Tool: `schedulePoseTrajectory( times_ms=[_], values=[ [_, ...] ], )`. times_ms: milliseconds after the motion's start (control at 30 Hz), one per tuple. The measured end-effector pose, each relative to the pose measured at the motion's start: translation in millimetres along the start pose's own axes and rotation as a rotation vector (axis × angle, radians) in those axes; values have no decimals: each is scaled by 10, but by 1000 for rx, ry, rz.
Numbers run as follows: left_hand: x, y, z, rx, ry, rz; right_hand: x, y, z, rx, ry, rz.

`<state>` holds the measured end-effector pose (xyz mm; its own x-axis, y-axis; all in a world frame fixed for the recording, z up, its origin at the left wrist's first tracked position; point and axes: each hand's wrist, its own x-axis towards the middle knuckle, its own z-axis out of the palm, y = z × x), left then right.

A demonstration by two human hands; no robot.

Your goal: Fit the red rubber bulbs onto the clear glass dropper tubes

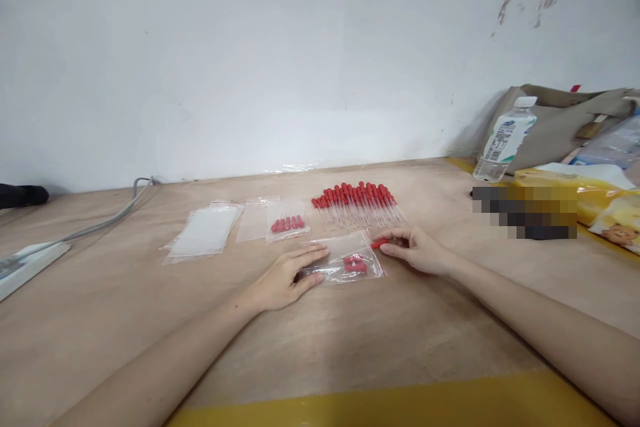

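A clear zip bag lies in front of me with a few red-bulbed droppers inside. My left hand rests on its left end, fingers stretched along the far side and thumb apart on the near side. At the bag's right end, my right hand pinches the red bulb of another dropper. That dropper's thin tube is hard to make out against the plastic. Just beyond, many droppers with red bulbs lie side by side, tubes pointing toward me.
Left of the droppers lies a filled bag with several droppers, beside a flat bag and a stack of bags. A cable and power strip are far left. A bottle and yellow packet stand right.
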<state>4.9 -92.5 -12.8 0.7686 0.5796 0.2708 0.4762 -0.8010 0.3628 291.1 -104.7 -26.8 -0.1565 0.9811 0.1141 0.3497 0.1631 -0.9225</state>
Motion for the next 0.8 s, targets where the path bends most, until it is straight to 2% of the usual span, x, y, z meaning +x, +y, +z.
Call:
schedulePoseTrajectory(
  times_ms=[133, 300, 433, 633, 700, 800],
  values=[
    [12, 29, -18, 71, -53, -45, 13, 4, 51, -94, 2, -161],
    [20, 51, -33, 69, -116, -51, 78, 102, 145, -105, 61, -149],
    [24, 37, -22, 78, -130, -43, 99, 81, 212, -152, 106, -118],
    [27, 31, -18, 73, -135, -37, 51, -4, 280, -9, -32, -127],
    [29, 29, -23, 63, -137, -31, 77, 33, 220, -11, 54, -108],
    [32, 22, -28, 47, -143, -16, 198, 88, 67, -136, 280, -135]
  ],
)
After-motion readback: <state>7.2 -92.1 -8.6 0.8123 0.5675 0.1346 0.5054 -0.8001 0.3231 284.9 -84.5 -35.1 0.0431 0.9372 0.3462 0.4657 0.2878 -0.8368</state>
